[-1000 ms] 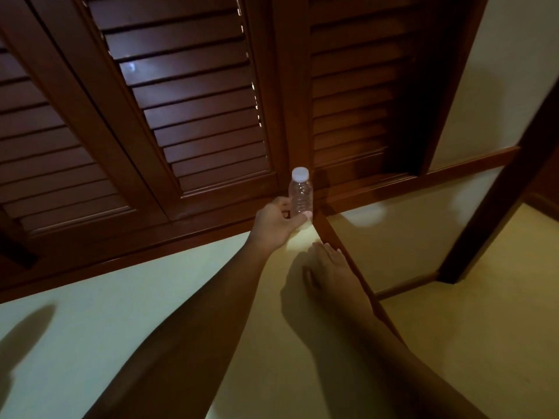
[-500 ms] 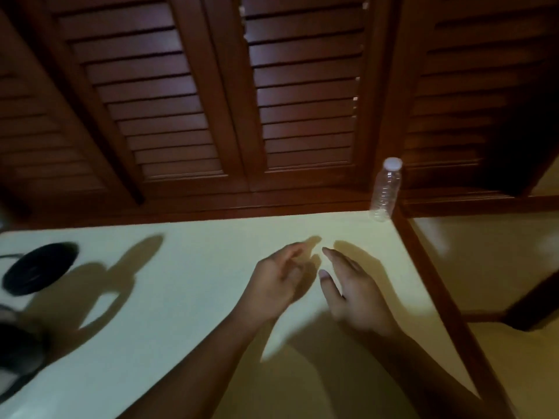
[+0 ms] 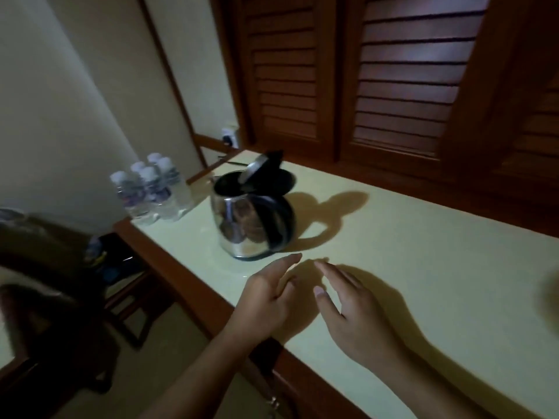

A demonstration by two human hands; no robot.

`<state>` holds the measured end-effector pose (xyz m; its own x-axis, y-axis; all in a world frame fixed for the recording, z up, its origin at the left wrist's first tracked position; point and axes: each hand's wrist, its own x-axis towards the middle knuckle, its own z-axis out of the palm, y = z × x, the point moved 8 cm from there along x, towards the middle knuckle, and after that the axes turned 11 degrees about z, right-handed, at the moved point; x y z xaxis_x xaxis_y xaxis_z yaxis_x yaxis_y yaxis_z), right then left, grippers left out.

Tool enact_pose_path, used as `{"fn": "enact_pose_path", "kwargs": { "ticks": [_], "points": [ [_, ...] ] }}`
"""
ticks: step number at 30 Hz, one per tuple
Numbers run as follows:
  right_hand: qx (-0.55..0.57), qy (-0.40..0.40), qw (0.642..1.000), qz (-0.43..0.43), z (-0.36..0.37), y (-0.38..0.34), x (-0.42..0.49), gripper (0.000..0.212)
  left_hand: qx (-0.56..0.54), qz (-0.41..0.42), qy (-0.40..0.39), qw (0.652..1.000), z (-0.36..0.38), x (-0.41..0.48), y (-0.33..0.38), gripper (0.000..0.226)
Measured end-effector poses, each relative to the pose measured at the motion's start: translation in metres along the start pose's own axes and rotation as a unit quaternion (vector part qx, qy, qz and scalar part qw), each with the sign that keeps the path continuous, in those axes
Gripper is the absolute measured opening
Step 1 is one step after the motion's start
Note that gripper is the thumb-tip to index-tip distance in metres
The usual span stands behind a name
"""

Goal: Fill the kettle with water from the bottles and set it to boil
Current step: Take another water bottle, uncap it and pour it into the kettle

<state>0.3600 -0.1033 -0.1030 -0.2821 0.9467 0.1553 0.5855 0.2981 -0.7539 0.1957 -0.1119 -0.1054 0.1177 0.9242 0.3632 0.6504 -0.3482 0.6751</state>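
A shiny steel kettle (image 3: 252, 220) with a black handle stands on the pale countertop (image 3: 408, 255), its lid tipped up and open. The black round base (image 3: 286, 179) lies just behind it. Several clear water bottles (image 3: 151, 192) with white caps cluster at the counter's left end. My left hand (image 3: 266, 297) hovers open just in front of the kettle, fingers apart, holding nothing. Beside it, my right hand (image 3: 351, 309) is also open and empty, over the counter.
Dark wooden louvred shutters (image 3: 393, 74) run behind the counter. A wall socket (image 3: 228, 136) with a plug sits at the far left corner. A dark chair or shelf (image 3: 115, 267) stands below the counter's left end. The counter's wooden front edge (image 3: 193, 294) runs diagonally.
My left hand let go of the empty bottle at the counter's right corner. The view swung left, bringing the kettle and full bottles into sight, and both hands moved with it.
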Motion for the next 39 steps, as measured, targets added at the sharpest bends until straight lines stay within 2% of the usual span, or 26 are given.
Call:
{"fn": "enact_pose_path", "kwargs": {
  "ticks": [5,10,14,20,27,30,33,35,39],
  "points": [
    [0.015,-0.039,0.998,-0.044,0.086,-0.067,0.017,0.048,0.013,-0.019,0.042,0.999,-0.087,-0.038,-0.053,0.043],
    [0.002,-0.058,0.997,-0.042,0.174,-0.129,0.044,0.052,0.015,-0.029,0.062,0.998,-0.173,-0.055,-0.123,0.041],
    [-0.09,-0.062,0.993,-0.049,0.234,-0.169,0.085,0.06,0.058,-0.03,0.115,0.991,-0.236,-0.054,-0.174,0.039],
    [-0.223,-0.049,0.973,-0.017,0.288,-0.181,0.143,0.067,0.09,-0.073,0.226,0.967,-0.295,-0.031,-0.237,0.043],
    [-0.358,-0.1,0.929,0.007,0.314,-0.172,0.151,0.073,0.003,-0.105,0.227,0.968,-0.306,0.018,-0.275,0.069],
    [-0.365,-0.101,0.925,0.008,0.315,-0.171,0.152,0.073,-0.024,-0.118,0.226,0.967,-0.305,0.03,-0.282,0.07],
    [-0.358,-0.103,0.928,0.011,0.314,-0.17,0.151,0.073,-0.015,-0.131,0.247,0.96,-0.31,0.033,-0.289,0.062],
    [-0.324,-0.093,0.942,0.009,0.311,-0.173,0.151,0.071,-0.011,-0.131,0.268,0.954,-0.313,0.03,-0.291,0.055],
    [-0.208,-0.07,0.976,0.014,0.291,-0.185,0.144,0.067,-0.022,-0.094,0.282,0.955,-0.315,0.009,-0.278,0.056]
  ]
}}
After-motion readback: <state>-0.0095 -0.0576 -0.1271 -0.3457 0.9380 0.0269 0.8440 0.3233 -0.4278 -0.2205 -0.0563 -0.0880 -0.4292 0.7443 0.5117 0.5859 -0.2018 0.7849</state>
